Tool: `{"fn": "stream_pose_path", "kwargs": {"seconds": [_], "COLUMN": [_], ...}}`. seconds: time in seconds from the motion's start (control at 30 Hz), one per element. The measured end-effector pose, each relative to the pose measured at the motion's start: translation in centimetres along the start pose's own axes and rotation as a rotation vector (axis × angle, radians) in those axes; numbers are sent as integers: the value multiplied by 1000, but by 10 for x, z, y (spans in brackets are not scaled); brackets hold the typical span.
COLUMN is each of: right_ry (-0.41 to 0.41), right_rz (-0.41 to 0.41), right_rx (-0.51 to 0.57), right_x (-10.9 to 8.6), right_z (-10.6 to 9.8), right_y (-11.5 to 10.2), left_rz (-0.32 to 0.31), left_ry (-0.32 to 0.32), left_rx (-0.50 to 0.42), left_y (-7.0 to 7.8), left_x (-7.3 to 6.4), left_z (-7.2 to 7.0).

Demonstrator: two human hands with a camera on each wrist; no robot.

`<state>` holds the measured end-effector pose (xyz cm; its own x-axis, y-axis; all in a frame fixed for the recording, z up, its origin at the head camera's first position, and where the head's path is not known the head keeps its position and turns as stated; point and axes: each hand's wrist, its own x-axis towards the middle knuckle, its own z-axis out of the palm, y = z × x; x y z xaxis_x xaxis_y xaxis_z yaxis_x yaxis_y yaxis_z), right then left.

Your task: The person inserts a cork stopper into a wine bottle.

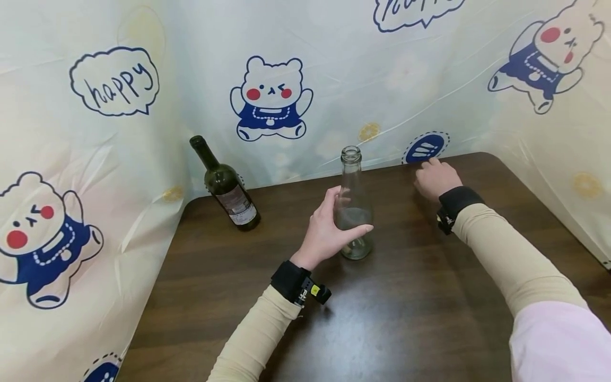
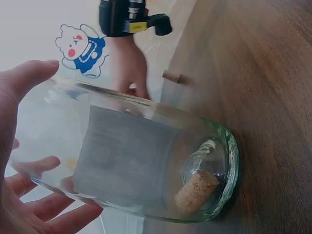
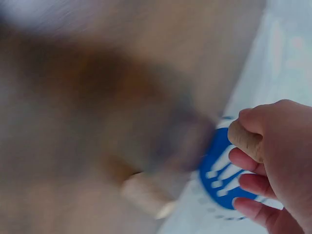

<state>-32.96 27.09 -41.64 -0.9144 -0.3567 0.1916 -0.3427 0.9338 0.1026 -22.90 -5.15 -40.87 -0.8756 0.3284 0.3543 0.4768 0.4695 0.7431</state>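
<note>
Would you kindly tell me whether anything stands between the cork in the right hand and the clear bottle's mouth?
Nothing visible stands between the cork and the uncovered mouth; the left hand holds the clear bottle lower down.

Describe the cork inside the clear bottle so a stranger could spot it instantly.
At the dark wooden table, find the clear bottle gripped by the left hand. Look down to its base: the light-brown cork lies inside. Unlike the loose cork on the table, this one is enclosed by glass.
</note>
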Motion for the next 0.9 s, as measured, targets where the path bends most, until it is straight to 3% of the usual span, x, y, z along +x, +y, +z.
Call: {"fn": "stream_pose_path", "kwargs": {"seconds": [0.17, 0.4, 0.53, 0.73, 0.9], "right_ry": [56, 106, 180, 220, 234], "right_rz": [23, 80, 103, 153, 130], "right_rx": [217, 625, 821, 1091, 1229], "right_x": [14, 25, 24, 16, 6], "right_z": [-36, -94, -126, -175, -203], "right_y": [-23, -58, -77, -98, -113], "left_rz": [-1, -5, -6, -4, -15], "left_ry": [3, -10, -12, -9, -14], "left_rx": [-1, -9, -15, -20, -15], "left_y": [-1, 0, 0, 0, 0], "left_x": [0, 0, 0, 1, 1], "left_z": [0, 0, 0, 0, 0]}}
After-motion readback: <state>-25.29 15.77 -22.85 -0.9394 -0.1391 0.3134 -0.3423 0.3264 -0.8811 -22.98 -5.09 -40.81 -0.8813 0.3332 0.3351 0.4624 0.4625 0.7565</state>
